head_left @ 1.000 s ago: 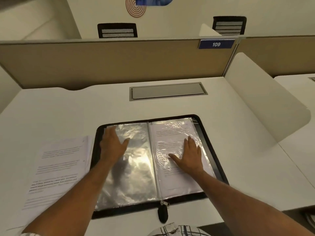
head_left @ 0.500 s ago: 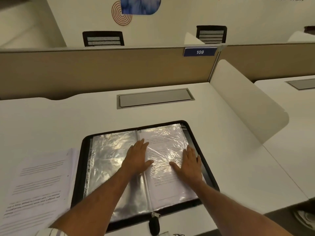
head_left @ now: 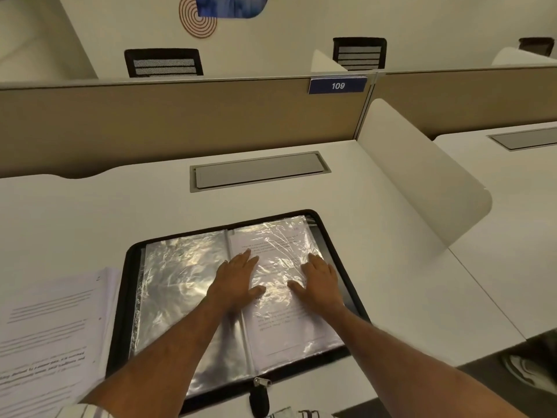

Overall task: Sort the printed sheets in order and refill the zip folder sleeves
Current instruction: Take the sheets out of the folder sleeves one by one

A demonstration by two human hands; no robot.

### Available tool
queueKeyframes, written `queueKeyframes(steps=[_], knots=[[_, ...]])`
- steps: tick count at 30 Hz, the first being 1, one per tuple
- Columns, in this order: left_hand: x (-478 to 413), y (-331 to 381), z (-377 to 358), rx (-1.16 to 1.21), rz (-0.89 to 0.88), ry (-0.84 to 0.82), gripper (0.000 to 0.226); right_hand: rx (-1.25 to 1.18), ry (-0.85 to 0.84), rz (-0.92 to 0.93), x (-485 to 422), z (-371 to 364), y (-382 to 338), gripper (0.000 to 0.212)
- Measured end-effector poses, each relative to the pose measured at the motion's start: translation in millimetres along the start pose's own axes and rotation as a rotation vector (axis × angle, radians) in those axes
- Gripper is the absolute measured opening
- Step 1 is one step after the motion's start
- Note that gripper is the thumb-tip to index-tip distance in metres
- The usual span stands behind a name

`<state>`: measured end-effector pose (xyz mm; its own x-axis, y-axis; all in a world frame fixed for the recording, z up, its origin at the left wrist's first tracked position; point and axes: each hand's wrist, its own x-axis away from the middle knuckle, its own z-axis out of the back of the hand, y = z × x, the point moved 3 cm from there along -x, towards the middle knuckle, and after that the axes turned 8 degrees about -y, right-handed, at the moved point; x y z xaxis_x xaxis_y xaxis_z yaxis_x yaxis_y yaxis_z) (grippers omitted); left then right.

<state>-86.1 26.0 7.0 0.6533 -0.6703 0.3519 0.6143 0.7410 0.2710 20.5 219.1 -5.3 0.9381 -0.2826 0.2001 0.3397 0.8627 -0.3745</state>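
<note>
- Since a second ago my left hand (head_left: 238,282) has crossed from the left page over the spine; it now lies on the right page, near my right hand (head_left: 321,282).
- Both hands lie palm-down, fingers straight and slightly spread, grasping nothing. They press flat on the crinkled clear plastic sleeve (head_left: 280,242) of the right page, thumbs pointing toward each other but apart.
- That sleeve holds a white printed sheet; lines of text show above and below my hands.
- I see the black zip folder (head_left: 120,312) lying open on the white desk (head_left: 90,221) straight ahead, with its metal zipper pull (head_left: 259,383) at the near edge.
- On the left page, the shiny clear sleeve (head_left: 180,282) shows mostly glare; I cannot tell what is inside it.
- A stack of white printed sheets (head_left: 51,327) lies on the desk just beside the folder's left rim.
- Beyond the folder sits a grey rectangular cable hatch (head_left: 259,170), well apart from it, and behind that a beige partition (head_left: 180,122) carries a blue label reading 109 (head_left: 337,86).
</note>
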Motion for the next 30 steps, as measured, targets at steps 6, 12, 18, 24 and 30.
queueKeyframes(steps=[6, 12, 18, 24, 30], knots=[[-6.6, 6.8, 6.8, -0.05, 0.001, 0.031, 0.078, -0.052, 0.13, -0.001, -14.4, 20.4, 0.2, 0.045], [-19.4, 0.8, 18.3, -0.039, -0.006, 0.039, 0.076, -0.037, 0.059, 0.014, -43.6, 29.1, -0.5, 0.053], [-47.4, -14.8, 31.2, -0.007, 0.069, -0.024, 0.09, -0.091, 0.039, 0.052, -70.6, 34.3, -1.4, 0.054], [-58.6, -12.8, 29.4, 0.072, 0.016, 0.087, 0.089, -0.091, 0.067, 0.091, -90.5, 38.5, 0.2, 0.051], [-56.6, -15.2, 27.6, 0.09, -0.025, 0.294, 0.073, -0.146, 0.087, 0.145, -113.2, 53.2, -6.4, 0.041]])
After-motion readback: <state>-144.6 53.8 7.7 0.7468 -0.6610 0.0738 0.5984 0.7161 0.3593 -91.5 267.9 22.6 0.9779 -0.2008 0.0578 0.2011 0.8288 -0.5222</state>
